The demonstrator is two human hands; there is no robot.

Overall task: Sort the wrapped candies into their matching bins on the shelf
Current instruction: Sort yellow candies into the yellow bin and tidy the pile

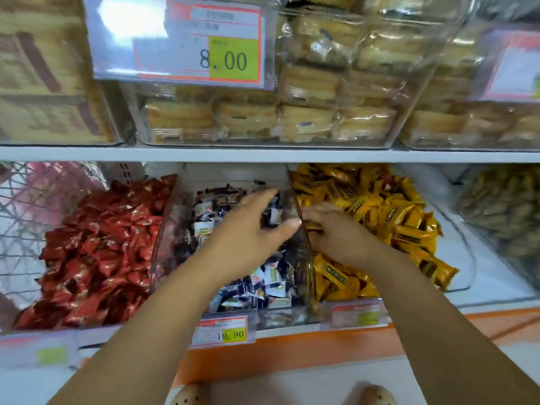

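Note:
Three clear bins stand side by side on the lower shelf. The left one holds red-wrapped candies [96, 244], the middle one dark blue and white candies [263, 282], and the right one yellow-wrapped candies [380, 206]. My left hand [251, 226] hovers over the middle bin with its fingers stretched out, holding nothing that I can see. My right hand [333, 232] reaches into the yellow bin just beside the clear divider wall [304, 252]. Its fingers curl round a gold-brown wrapped candy [314, 228].
The upper shelf carries clear bins of packaged biscuits [263, 118] and a large price tag [187, 39]. Another price tag [222, 331] hangs on the middle bin. A wire basket [26, 217] stands far left and a bin of greenish snacks [502, 217] far right.

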